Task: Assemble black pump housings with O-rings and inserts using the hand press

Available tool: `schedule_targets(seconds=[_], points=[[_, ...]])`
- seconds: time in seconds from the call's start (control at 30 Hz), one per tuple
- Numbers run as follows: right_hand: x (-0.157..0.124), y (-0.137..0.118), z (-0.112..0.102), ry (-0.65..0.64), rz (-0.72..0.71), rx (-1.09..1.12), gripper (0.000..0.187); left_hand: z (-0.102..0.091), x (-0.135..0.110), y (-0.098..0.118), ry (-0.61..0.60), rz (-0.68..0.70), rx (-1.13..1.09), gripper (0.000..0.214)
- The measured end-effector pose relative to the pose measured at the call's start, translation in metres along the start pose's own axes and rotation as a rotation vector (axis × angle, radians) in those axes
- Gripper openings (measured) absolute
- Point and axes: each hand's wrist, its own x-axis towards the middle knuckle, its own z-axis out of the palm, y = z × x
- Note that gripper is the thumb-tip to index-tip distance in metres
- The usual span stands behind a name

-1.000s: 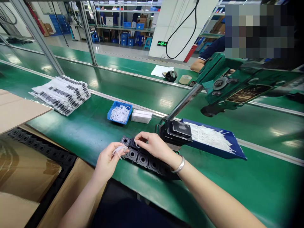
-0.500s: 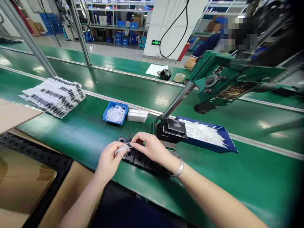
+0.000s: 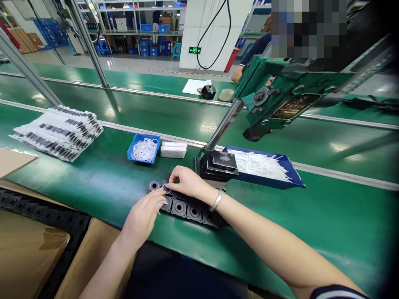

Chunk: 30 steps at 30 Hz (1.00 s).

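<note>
Several square black plastic parts with round holes lie in two rows on the green belt near its front edge. My right hand pinches a thin white ring against a part at the left end of the back row. My left hand is curled shut on a small bunch of white rings, just left of the front row. A small blue tray of white rings stands further back on the belt.
A black press base with a green lever machine stands right of my hands, beside a blue tray of white strips. Stacked bagged parts lie at left. Cardboard boxes hold black parts at lower left. Another person sits behind the machine.
My right hand has moved down and left from the left hand's rings to the back-row part. The view has shifted right and down.
</note>
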Motion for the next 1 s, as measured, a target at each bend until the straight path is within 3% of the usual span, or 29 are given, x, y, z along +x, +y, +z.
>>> schedule_targets(seconds=[0.17, 0.37, 0.57, 1.0], points=[[0.003, 0.004, -0.001, -0.004, 0.031, -0.011, 0.016, 0.013, 0.001, -0.007, -0.105, 0.036, 0.087, 0.027], [-0.011, 0.001, -0.009, 0.028, -0.035, -0.015, 0.008, 0.015, 0.002, -0.013, -0.173, 0.072, 0.177, 0.029], [-0.034, 0.000, -0.008, 0.026, -0.255, -0.211, 0.030, 0.012, 0.005, -0.011, -0.219, 0.107, 0.232, 0.030], [-0.060, -0.001, -0.002, 0.100, -0.280, -0.311, 0.034, 0.012, 0.008, -0.010, -0.313, 0.095, 0.260, 0.032]])
